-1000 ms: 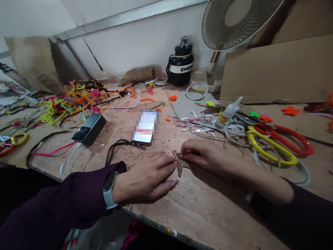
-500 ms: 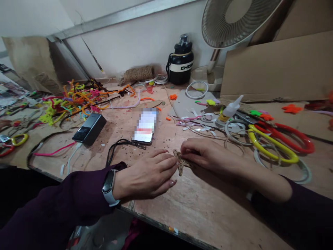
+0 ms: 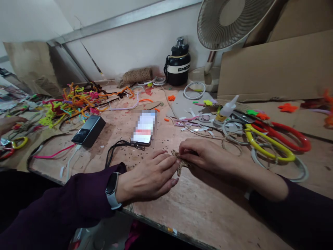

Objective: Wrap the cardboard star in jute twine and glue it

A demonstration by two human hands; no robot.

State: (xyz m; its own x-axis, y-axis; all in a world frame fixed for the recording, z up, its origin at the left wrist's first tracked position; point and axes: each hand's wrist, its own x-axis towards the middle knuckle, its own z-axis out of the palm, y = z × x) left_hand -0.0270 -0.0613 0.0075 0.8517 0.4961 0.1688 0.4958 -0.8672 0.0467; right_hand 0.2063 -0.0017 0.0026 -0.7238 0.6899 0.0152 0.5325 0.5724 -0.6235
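Observation:
A small star-shaped piece of brown jute twine [image 3: 179, 169] is held between my two hands, just above the wooden table [image 3: 197, 208]. My left hand [image 3: 152, 175], with a watch [image 3: 112, 189] on its wrist, grips the piece's left side with the fingers closed. From the right, my right hand [image 3: 205, 154] pinches its upper part between thumb and fingers. Both hands cover part of the twine piece. Just beyond them lies a phone [image 3: 143, 128] with a lit screen and a black strap.
Big scissors with red and yellow handles [image 3: 270, 146] lie on the right, near a glue bottle [image 3: 227, 110]. Tangled pipe cleaners [image 3: 75, 100] and a power bank [image 3: 88, 131] are on the left. A bottle [image 3: 178, 67], a twine roll [image 3: 137, 75] and a fan [image 3: 234, 21] stand behind. Another person's hand [image 3: 10, 125] shows far left.
My hands stay on the twine piece with almost no movement. The view has shifted slightly, and another person's hand shows more at the far left.

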